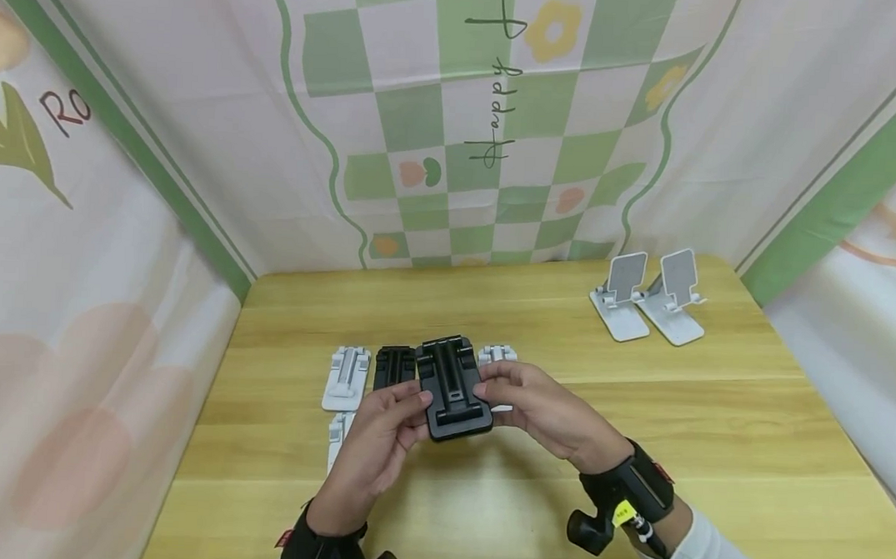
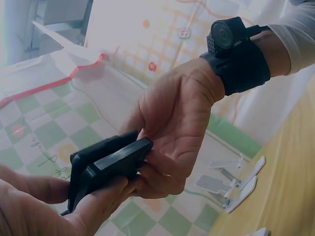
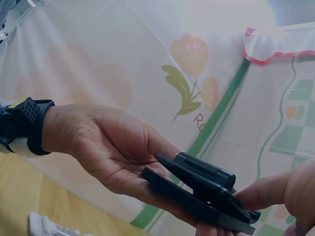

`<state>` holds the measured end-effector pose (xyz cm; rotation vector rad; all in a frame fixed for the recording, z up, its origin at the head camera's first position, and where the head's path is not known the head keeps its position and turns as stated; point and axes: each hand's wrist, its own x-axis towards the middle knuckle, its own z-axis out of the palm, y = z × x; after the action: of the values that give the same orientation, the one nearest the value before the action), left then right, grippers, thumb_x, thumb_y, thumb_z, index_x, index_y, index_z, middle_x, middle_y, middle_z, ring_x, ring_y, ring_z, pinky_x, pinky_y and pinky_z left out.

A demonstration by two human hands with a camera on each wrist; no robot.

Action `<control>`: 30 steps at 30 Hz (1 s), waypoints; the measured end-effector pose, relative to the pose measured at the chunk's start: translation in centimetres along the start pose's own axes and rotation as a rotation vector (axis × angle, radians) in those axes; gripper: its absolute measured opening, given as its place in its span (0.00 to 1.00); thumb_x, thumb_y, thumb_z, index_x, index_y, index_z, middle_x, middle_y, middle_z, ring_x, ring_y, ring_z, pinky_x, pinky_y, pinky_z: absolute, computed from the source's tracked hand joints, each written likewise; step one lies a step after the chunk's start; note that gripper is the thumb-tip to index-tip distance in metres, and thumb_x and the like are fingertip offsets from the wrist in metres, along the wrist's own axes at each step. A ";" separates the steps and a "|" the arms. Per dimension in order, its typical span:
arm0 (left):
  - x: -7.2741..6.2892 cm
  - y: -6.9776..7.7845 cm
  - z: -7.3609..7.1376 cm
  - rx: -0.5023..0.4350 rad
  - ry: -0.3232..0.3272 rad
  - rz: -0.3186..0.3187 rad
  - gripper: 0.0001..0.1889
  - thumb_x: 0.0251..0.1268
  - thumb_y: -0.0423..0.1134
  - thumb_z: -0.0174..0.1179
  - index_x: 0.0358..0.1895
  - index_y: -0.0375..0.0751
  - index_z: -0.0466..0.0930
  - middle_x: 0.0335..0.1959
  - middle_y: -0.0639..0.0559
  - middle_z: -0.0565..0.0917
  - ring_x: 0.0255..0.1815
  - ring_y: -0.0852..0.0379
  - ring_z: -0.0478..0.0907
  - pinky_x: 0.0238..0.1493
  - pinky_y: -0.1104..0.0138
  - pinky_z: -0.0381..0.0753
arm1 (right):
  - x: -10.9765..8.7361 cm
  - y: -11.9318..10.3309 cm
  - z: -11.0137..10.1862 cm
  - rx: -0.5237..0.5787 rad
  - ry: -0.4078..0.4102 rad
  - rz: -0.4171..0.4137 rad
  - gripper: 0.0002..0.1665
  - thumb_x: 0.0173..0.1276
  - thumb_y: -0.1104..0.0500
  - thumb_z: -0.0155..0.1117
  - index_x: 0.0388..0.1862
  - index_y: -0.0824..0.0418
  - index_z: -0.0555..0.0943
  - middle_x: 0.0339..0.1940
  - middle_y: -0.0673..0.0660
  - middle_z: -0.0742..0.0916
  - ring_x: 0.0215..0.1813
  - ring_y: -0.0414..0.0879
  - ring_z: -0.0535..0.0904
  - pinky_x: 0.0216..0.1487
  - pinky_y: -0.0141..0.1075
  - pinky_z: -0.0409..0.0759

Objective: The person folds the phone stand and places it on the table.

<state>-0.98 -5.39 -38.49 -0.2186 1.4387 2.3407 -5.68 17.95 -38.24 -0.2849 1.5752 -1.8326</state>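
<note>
A black folding phone stand (image 1: 452, 426) is held up above the table between both hands, folded nearly flat with its hinged arm facing up. My left hand (image 1: 381, 435) grips its left edge, thumb on top and fingers beneath. From the other side my right hand (image 1: 551, 413) pinches the right edge between thumb and fingers. In the left wrist view, a narrow gap shows between the layers of the black phone stand (image 2: 115, 160). Just beyond the hands lie a second black folded stand (image 1: 393, 365) and a white folded stand (image 1: 499, 353), partly hidden by the right hand.
Another white folded stand (image 1: 346, 382) lies at the left, with one more white stand (image 1: 339, 431) below it, partly covered by the left hand. Two white stands, one (image 1: 622, 297) beside the other (image 1: 676, 298), stand unfolded at the back right of the wooden table (image 1: 710, 458).
</note>
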 end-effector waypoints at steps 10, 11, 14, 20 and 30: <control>-0.2 -0.4 -0.2 0.035 -0.003 0.017 0.25 0.77 0.27 0.50 0.71 0.17 0.60 0.62 0.29 0.79 0.51 0.55 0.88 0.57 0.65 0.86 | -0.1 0.4 0.0 -0.046 0.018 0.001 0.29 0.77 0.60 0.57 0.65 0.81 0.66 0.52 0.62 0.83 0.49 0.46 0.84 0.52 0.37 0.87; -0.2 -0.4 -0.2 0.036 0.004 0.014 0.25 0.77 0.27 0.50 0.71 0.17 0.60 0.61 0.30 0.79 0.51 0.55 0.88 0.56 0.66 0.86 | -0.1 0.4 0.0 -0.049 0.017 0.001 0.29 0.77 0.60 0.57 0.65 0.81 0.66 0.52 0.62 0.83 0.49 0.46 0.84 0.51 0.37 0.87; -0.2 -0.5 -0.4 0.040 0.041 -0.002 0.26 0.77 0.28 0.50 0.72 0.19 0.60 0.60 0.33 0.80 0.49 0.58 0.88 0.55 0.67 0.87 | -0.2 0.6 -0.1 -0.053 0.006 -0.001 0.28 0.76 0.60 0.59 0.64 0.81 0.66 0.51 0.63 0.84 0.48 0.47 0.85 0.51 0.37 0.88; -0.4 0.0 -1.9 -0.041 0.140 0.113 0.25 0.80 0.33 0.37 0.73 0.22 0.60 0.70 0.25 0.72 0.66 0.43 0.80 0.65 0.61 0.83 | -0.2 1.9 -0.1 -0.097 0.006 0.038 0.24 0.75 0.61 0.59 0.59 0.78 0.69 0.49 0.62 0.84 0.46 0.47 0.85 0.49 0.36 0.88; -1.3 1.7 -3.4 -0.190 0.204 0.290 0.26 0.82 0.35 0.27 0.76 0.27 0.57 0.72 0.33 0.73 0.71 0.44 0.76 0.71 0.58 0.78 | 2.1 7.3 1.6 -0.263 0.100 0.155 0.21 0.71 0.60 0.65 0.55 0.73 0.74 0.37 0.57 0.85 0.36 0.45 0.82 0.41 0.40 0.86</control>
<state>-0.66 -9.35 -38.23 -0.3275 1.4186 2.7652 -3.71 15.19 -45.20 -0.1861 1.8568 -1.5436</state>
